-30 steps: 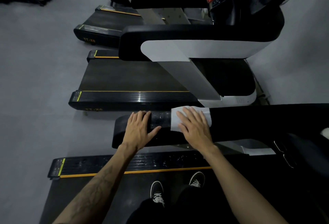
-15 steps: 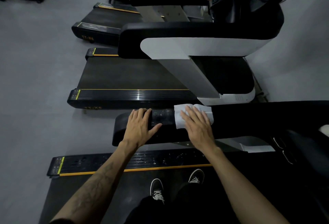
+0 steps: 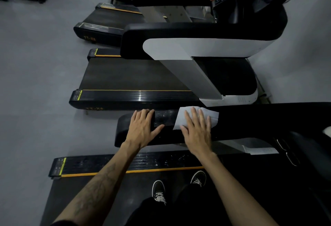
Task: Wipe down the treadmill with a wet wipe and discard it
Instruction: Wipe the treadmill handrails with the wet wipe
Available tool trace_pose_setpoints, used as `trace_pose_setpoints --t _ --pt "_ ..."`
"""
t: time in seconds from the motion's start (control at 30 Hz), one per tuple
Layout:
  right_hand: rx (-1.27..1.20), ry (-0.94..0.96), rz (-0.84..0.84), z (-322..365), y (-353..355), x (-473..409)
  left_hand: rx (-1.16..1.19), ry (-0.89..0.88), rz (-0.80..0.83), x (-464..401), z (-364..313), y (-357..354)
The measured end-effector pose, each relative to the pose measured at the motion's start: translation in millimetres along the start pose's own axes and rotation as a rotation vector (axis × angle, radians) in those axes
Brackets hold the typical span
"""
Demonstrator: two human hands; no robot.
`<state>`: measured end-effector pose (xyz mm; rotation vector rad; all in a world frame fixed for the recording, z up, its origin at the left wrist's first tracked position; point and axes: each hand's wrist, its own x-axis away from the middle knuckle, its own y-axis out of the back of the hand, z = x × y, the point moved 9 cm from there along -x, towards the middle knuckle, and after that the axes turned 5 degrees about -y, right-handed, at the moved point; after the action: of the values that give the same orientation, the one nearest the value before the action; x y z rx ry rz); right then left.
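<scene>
Right hand (image 3: 198, 131) flat on the wet wipe (image 3: 195, 117), fingers (image 3: 194, 116) straight and fanned wide, pressing the white sheet onto the black handrail (image 3: 250, 120) of the treadmill (image 3: 111, 164). The wipe drapes over the rail's top, its far edge poking out past the fingertips toward 12 o'clock. Left hand (image 3: 142, 129) sits just beside it at 9 o'clock, palm down on the rail's rounded end, fingers straight and close together, thumb stretched out toward 3 o'clock, holding nothing. Between the two hands, a bare strip of rail shows a dull sheen. Down at 6 o'clock, two dark shoes (image 3: 158, 190) with white laces stand on the belt, next to the orange-edged side rail. Up toward 12 o'clock, a neighbouring treadmill (image 3: 136, 80) lies parallel on the grey floor (image 3: 35, 82), and another one beyond it.
</scene>
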<state>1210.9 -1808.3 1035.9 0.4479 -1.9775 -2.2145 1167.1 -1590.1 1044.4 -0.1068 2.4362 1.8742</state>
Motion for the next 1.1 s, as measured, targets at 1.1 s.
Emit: trace_pose_setpoints --t 1.1 --pt "0.001 0.132 0.081 32.8 -3.8 -10.6 0.122 0.09 -0.011 -1.5 -0.4 2.0"
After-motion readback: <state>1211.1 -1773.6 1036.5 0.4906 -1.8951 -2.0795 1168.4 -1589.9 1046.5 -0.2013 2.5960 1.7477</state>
